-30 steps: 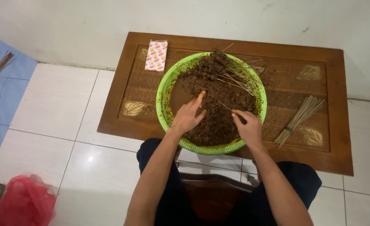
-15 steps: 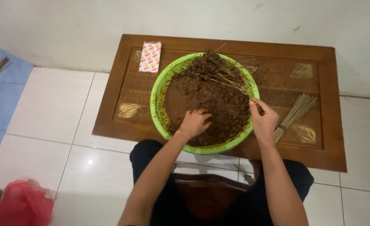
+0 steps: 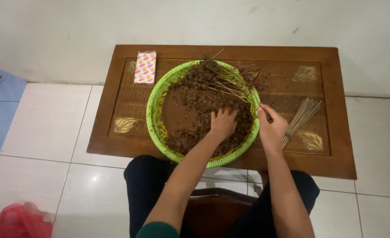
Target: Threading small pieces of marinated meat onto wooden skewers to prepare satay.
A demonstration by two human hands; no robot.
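Observation:
A round green basket tray [image 3: 156, 94] stands on a low wooden table [image 3: 111, 132]. It holds brown marinated meat pieces [image 3: 195, 94], and several filled skewers [image 3: 230, 88] lie at its far right. My left hand [image 3: 223, 123] is dug into the meat at the tray's near right, fingers curled around pieces. My right hand [image 3: 271, 128] rests at the tray's right rim with thumb and forefinger pinched together. What is between them is too small to tell. A bundle of bare bamboo skewers [image 3: 304, 113] lies just right of that hand.
A small pink and white patterned packet [image 3: 145, 67] lies on the table's far left. I sit on a dark wooden chair [image 3: 217, 211] on a white tiled floor. A red plastic bag [image 3: 20, 220] is at the lower left and a blue mat [image 3: 1, 110] at the left edge.
My left hand went from open and flat on the meat to curled into it, further right. My right hand moved from over the meat to the tray's right rim.

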